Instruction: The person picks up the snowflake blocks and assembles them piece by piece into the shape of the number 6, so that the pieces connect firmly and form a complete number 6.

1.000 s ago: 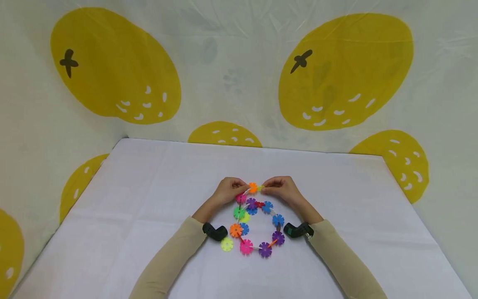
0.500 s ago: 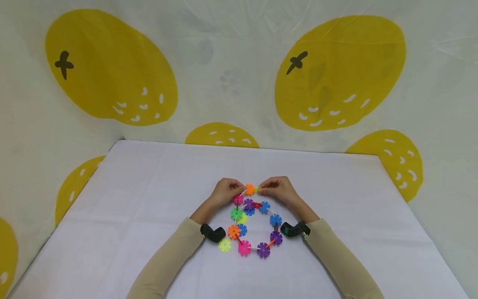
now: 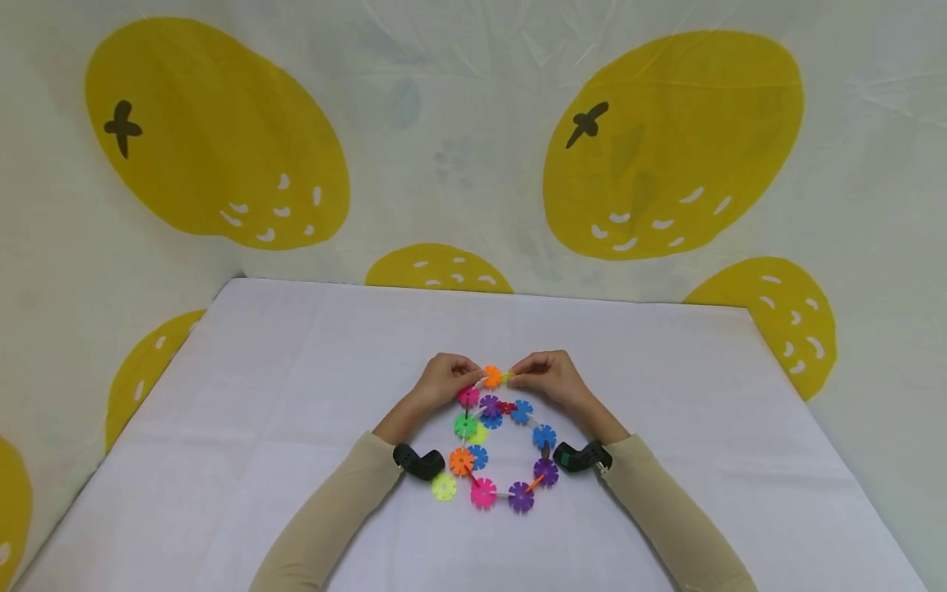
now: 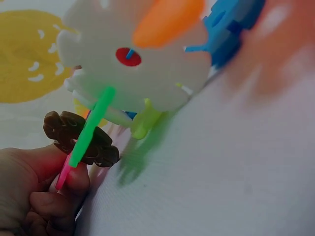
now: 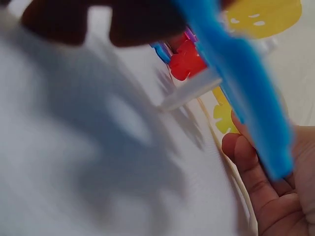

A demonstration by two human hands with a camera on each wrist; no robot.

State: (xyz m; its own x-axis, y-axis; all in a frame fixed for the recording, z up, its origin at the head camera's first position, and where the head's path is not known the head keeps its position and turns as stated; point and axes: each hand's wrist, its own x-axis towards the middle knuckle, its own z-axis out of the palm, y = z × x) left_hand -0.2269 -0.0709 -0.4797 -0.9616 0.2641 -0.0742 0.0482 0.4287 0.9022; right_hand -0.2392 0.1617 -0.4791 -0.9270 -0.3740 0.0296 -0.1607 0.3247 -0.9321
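Notched plastic snowflake discs, linked edge to edge, form a loop on the table in the head view. At its far left part, my left hand point(image 3: 444, 380) pinches a pink snowflake disc point(image 4: 63, 176), beside a brown disc point(image 4: 69, 135) and a green one point(image 4: 93, 125). My right hand point(image 3: 551, 378) pinches a yellow snowflake disc point(image 5: 224, 118) between thumb and fingers. That yellow disc meets an orange disc point(image 3: 492, 376), which lies between both hands. Purple discs point(image 3: 521, 497) and blue discs point(image 3: 543, 436) make up the near and right parts. Blurred discs partly block both wrist views.
A loose yellow disc point(image 3: 444, 487) lies by the left wrist, outside the loop. Loose blue point(image 3: 478, 456) and yellow point(image 3: 479, 436) discs appear near the loop's left side. The white-covered table point(image 3: 333, 345) ends at a patterned cloth wall point(image 3: 451, 164).
The head view has shifted a little, moving everything slightly left in it. Both hands keep their pinch on the chain, with hardly any movement relative to the discs.
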